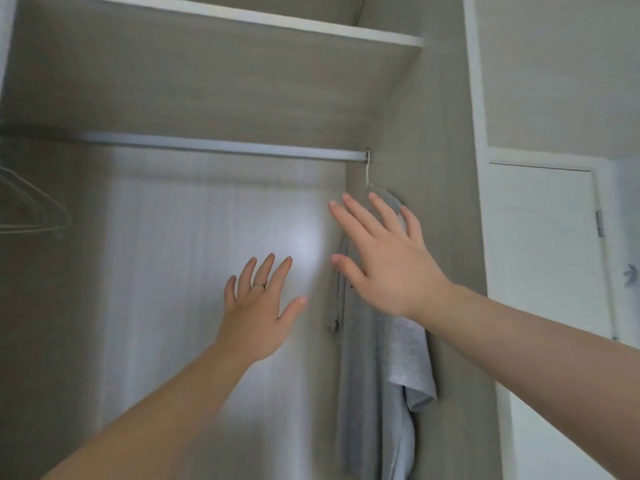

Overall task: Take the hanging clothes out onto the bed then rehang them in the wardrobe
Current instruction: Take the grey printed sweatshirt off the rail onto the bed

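A grey T-shirt (pixel 384 368) hangs on a white hanger (pixel 367 168) at the far right end of the wardrobe rail (pixel 221 145), against the side wall. My right hand (pixel 384 258) is spread open in front of the shirt's shoulder, fingers apart, holding nothing; whether it touches the cloth I cannot tell. My left hand (pixel 258 306), with a ring on one finger, is raised open lower and to the left, in the bare middle of the wardrobe. The bed is out of view.
Bare hangers (pixel 33 211) hang at the far left of the wardrobe. A shelf (pixel 221 19) runs above the rail. To the right of the wardrobe wall is a white door (pixel 547 251).
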The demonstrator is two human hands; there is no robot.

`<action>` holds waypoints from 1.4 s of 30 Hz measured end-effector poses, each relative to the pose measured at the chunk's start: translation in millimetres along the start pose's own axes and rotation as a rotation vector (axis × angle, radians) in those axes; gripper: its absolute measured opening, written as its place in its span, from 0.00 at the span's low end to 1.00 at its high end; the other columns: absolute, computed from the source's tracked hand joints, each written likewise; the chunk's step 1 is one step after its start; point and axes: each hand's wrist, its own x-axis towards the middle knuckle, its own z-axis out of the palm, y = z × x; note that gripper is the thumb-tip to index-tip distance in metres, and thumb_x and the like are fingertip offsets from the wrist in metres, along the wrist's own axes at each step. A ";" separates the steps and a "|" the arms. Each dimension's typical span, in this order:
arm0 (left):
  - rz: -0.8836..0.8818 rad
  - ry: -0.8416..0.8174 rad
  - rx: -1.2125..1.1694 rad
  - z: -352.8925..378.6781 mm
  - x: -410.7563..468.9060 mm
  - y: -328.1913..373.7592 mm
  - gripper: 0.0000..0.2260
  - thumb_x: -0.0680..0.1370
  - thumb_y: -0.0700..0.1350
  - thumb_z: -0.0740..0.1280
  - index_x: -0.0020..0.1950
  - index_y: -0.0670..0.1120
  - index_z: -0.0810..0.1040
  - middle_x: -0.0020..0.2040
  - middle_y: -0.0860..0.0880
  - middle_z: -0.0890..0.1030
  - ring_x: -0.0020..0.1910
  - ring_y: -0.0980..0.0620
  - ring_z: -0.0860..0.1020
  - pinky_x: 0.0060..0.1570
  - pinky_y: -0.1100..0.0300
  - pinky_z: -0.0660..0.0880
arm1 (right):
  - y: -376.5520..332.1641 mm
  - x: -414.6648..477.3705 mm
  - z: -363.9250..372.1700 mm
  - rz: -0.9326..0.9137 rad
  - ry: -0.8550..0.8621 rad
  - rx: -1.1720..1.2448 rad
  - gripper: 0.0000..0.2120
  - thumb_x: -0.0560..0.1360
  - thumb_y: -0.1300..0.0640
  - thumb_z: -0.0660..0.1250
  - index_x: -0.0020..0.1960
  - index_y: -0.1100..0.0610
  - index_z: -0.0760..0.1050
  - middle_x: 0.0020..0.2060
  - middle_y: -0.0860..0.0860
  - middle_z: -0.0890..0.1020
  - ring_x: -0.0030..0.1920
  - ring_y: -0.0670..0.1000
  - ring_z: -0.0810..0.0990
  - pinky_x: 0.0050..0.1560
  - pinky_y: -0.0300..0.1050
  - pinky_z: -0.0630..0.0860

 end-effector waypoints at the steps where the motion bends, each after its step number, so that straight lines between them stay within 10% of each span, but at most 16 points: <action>1: -0.002 0.003 -0.035 7.9 12.7 2.4 0.32 0.78 0.70 0.45 0.80 0.62 0.46 0.82 0.55 0.46 0.80 0.51 0.39 0.77 0.45 0.41 | 5.8 9.1 1.7 0.023 -0.011 0.007 0.32 0.79 0.37 0.49 0.80 0.45 0.44 0.79 0.44 0.50 0.79 0.55 0.47 0.75 0.62 0.47; 23: -0.016 -0.326 -1.077 152.6 196.9 66.2 0.35 0.79 0.67 0.58 0.81 0.53 0.54 0.81 0.50 0.57 0.80 0.48 0.56 0.77 0.53 0.53 | 87.2 155.6 66.0 0.668 -0.177 -0.106 0.16 0.79 0.54 0.62 0.61 0.62 0.71 0.61 0.64 0.77 0.61 0.63 0.76 0.48 0.43 0.69; 42: 0.111 -0.353 -1.226 172.7 220.3 83.7 0.40 0.77 0.71 0.56 0.82 0.52 0.52 0.81 0.50 0.57 0.79 0.48 0.57 0.77 0.51 0.53 | 102.5 173.8 103.5 0.765 0.071 -0.127 0.11 0.80 0.56 0.57 0.46 0.60 0.75 0.51 0.64 0.80 0.49 0.63 0.77 0.45 0.43 0.67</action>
